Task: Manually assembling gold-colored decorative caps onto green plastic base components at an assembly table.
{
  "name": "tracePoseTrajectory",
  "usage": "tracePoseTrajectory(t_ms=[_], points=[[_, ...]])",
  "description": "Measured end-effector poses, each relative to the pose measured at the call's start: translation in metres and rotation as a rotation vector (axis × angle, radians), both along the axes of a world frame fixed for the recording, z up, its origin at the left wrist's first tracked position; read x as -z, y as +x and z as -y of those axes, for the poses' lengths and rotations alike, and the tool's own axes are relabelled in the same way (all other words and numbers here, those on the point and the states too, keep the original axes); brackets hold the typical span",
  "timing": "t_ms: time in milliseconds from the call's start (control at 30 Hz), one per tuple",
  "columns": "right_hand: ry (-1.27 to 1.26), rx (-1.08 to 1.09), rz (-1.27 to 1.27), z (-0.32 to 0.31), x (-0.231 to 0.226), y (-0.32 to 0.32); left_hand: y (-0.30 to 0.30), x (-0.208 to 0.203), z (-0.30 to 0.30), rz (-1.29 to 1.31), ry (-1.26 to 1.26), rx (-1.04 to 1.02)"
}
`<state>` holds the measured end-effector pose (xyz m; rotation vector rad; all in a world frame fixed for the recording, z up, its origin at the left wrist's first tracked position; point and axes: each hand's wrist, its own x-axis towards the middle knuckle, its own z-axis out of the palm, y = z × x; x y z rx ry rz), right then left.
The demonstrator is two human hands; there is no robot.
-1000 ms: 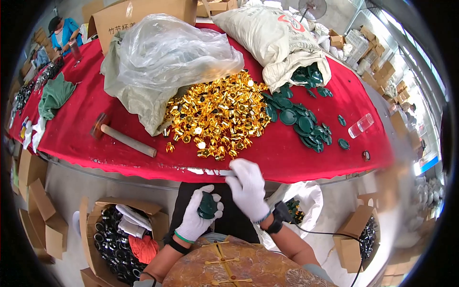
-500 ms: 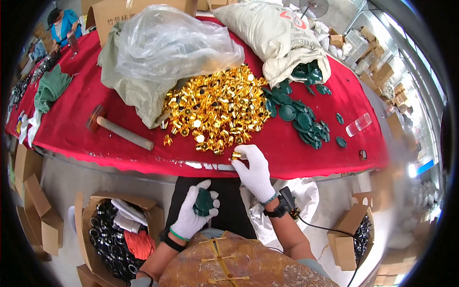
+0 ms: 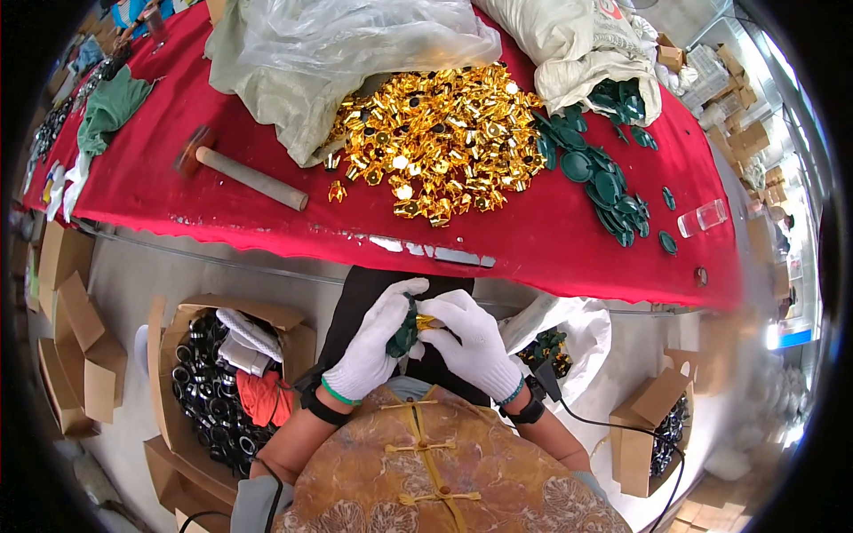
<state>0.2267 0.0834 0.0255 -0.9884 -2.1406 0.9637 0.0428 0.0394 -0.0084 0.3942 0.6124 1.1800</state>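
Both of my white-gloved hands meet over my lap, just off the table's near edge. My left hand (image 3: 372, 348) is closed round a dark green disc (image 3: 404, 336), held tilted on its edge. A small shiny gold piece (image 3: 424, 322) is pinched by my right hand (image 3: 466, 330) against the face of the disc. The fingers hide part of both. Ahead on the red cloth lies a heap of the same gold pieces (image 3: 444, 133), with green discs (image 3: 606, 186) spread to its right.
A hammer (image 3: 253, 178) lies left of the heap; a clear cup (image 3: 702, 218) lies at the right. Sacks (image 3: 569, 53) and plastic sheeting (image 3: 373, 44) stand behind. Below are a carton of black rings (image 3: 206, 391), a white bag (image 3: 582, 342) and another carton (image 3: 649, 417).
My right hand has come back from the heap's near edge to my left hand, bringing the gold piece to the green disc. The view has tipped downward.
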Motion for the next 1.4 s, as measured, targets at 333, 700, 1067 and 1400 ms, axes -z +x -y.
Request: tracePoseTrajectory(t_ms=[333,700,1067,1400], points=[[-0.575,0.182,-0.262,0.014,0.021,0.0,0.002,-0.016,-0.002,-0.162,-0.128,0.002],[-0.697,0.224,-0.279,0.023,0.026,-0.002,0.006,-0.005,0.003,-0.25,-0.159,0.019],[0.123,0.162,0.017,0.018,0.024,-0.025,0.003,0.012,-0.004,-0.318,-0.147,-0.001],[-1.301,0.127,-0.421,0.02,0.057,0.024,0.014,0.021,0.023,-1.271,0.59,-0.013]])
